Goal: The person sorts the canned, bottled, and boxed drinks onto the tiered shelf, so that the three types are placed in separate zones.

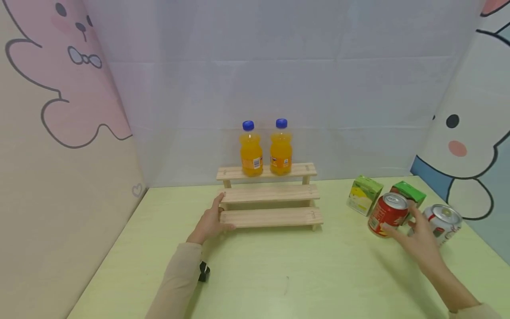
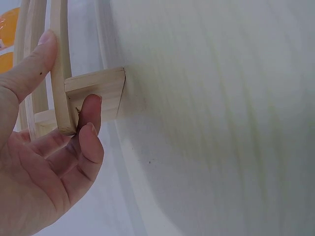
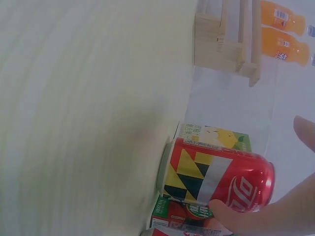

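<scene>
My left hand [image 1: 208, 223] grips the left end of a three-tier wooden rack [image 1: 271, 217]; in the left wrist view the thumb lies along one board and the other fingers curl at its end. At the right, my right hand [image 1: 423, 241] is spread beside a red soda can [image 1: 387, 215], which stands upright. In the right wrist view a fingertip overlaps the can's side, and the thumb [image 3: 306, 132] stands apart from it. A white soda can [image 1: 444, 223] stands right of the hand, partly covered by it.
Two orange soda bottles [image 1: 251, 153] with blue caps stand on the rack's top tier. Behind the red can are a green juice box [image 1: 364, 195] and a red-and-green juice box [image 1: 410, 191]. A small black object [image 1: 203, 271] lies by the left sleeve.
</scene>
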### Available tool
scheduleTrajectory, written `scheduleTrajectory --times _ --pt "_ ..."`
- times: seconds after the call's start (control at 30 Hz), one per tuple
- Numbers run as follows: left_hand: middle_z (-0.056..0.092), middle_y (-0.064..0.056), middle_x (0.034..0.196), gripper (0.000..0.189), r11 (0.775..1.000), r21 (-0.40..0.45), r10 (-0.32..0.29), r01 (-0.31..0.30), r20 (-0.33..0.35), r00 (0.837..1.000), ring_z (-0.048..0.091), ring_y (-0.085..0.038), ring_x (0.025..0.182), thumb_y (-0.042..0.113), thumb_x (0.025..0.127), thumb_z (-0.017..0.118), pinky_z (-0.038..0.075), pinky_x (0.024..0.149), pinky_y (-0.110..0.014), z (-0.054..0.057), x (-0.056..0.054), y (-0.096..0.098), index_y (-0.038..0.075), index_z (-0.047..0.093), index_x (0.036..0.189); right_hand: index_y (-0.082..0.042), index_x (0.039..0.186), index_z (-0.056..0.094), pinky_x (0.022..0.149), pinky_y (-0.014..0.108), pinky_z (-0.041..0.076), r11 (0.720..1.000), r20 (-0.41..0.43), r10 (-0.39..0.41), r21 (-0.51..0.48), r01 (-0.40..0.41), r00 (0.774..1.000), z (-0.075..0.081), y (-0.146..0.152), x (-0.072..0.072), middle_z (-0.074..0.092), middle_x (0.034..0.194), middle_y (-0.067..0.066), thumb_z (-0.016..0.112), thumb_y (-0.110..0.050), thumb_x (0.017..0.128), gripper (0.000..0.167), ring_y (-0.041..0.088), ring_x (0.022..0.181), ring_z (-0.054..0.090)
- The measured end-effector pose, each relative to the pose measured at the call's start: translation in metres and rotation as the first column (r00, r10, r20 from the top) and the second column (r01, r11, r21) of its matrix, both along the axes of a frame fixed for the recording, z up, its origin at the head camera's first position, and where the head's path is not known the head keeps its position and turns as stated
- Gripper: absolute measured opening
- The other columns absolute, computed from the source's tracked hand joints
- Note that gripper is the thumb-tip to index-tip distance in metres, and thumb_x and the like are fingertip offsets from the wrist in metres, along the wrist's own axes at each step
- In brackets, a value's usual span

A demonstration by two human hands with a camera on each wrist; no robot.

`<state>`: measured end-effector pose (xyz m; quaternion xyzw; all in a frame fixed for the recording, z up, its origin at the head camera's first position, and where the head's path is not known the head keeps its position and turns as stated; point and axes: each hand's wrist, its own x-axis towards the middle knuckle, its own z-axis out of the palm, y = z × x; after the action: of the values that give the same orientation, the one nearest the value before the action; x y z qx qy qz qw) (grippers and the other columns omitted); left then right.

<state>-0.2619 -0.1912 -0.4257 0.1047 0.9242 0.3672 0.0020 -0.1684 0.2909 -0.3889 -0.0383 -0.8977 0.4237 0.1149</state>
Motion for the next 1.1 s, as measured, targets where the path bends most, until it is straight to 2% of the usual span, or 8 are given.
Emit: scheduleTrajectory --times 0.3,0.53,0.7,0.77,0.97,1.1 --pt "0.051 -0.026 0.121 0.104 1.0 0.007 0.008 -0.008 0.012 1.0 0.053 -0.037 0.104 0.021 0.07 0.079 0.041 0.088 -0.05 0.001 0.0 0.0 0.012 0.009 0.146 -0.005 0.144 -0.012 0.089 0.065 0.028 0.987 0.104 -0.017 -0.156 0.034 0.994 -0.003 0.002 -0.02 0.006 0.143 0.036 0.058 -0.036 0.088 0.095 0.058 0.121 0.02" --pt "0.05 -0.028 0.122 0.104 1.0 0.011 0.005 -0.005 0.023 1.0 0.053 -0.038 0.105 0.021 0.07 0.079 0.041 0.088 -0.05 0.003 0.0 -0.001 0.012 0.009 0.146 -0.005 0.145 -0.008 0.095 0.064 0.021 0.964 0.144 -0.055 -0.25 0.09 0.988 -0.011 0.004 -0.034 0.006 0.145 0.031 0.06 -0.042 0.085 0.098 0.052 0.126 0.016" --pt "0.05 -0.028 0.122 0.104 1.0 0.0 0.003 -0.003 0.012 1.0 0.053 -0.038 0.105 0.022 0.069 0.079 0.041 0.089 -0.05 0.001 -0.003 -0.002 0.012 0.009 0.146 -0.015 0.147 -0.003 0.099 0.06 0.021 0.953 0.159 -0.096 -0.27 0.137 0.983 -0.021 0.009 -0.046 0.012 0.146 0.026 0.065 -0.047 0.08 0.101 0.045 0.13 0.017" --pt "0.051 -0.027 0.122 0.104 1.0 -0.004 0.007 -0.007 0.007 1.0 0.053 -0.038 0.105 0.022 0.069 0.079 0.04 0.089 -0.05 0.001 -0.004 -0.002 0.012 0.009 0.146 -0.014 0.147 -0.003 0.1 0.059 0.02 0.948 0.157 -0.114 -0.279 0.155 0.981 -0.022 0.009 -0.048 0.014 0.146 0.026 0.066 -0.047 0.079 0.102 0.044 0.13 0.017" --pt "0.051 -0.027 0.121 0.104 1.0 -0.002 0.008 -0.008 0.018 1.0 0.052 -0.038 0.106 0.02 0.07 0.08 0.04 0.09 -0.05 0.001 -0.004 0.0 0.012 0.01 0.146 0.001 0.144 -0.001 0.1 0.06 0.019 0.943 0.168 -0.144 -0.277 0.187 0.975 -0.021 0.003 -0.046 0.013 0.145 0.03 0.063 -0.041 0.083 0.097 0.047 0.13 0.016" --pt "0.051 -0.027 0.121 0.103 1.0 -0.004 0.019 -0.019 0.021 1.0 0.053 -0.038 0.106 0.019 0.07 0.08 0.04 0.09 -0.05 0.001 -0.002 0.0 0.013 0.011 0.146 0.003 0.143 0.003 0.1 0.058 0.021 0.942 0.179 -0.168 -0.259 0.211 0.969 -0.02 0.0 -0.045 0.016 0.144 0.03 0.063 -0.039 0.084 0.094 0.046 0.129 0.018"
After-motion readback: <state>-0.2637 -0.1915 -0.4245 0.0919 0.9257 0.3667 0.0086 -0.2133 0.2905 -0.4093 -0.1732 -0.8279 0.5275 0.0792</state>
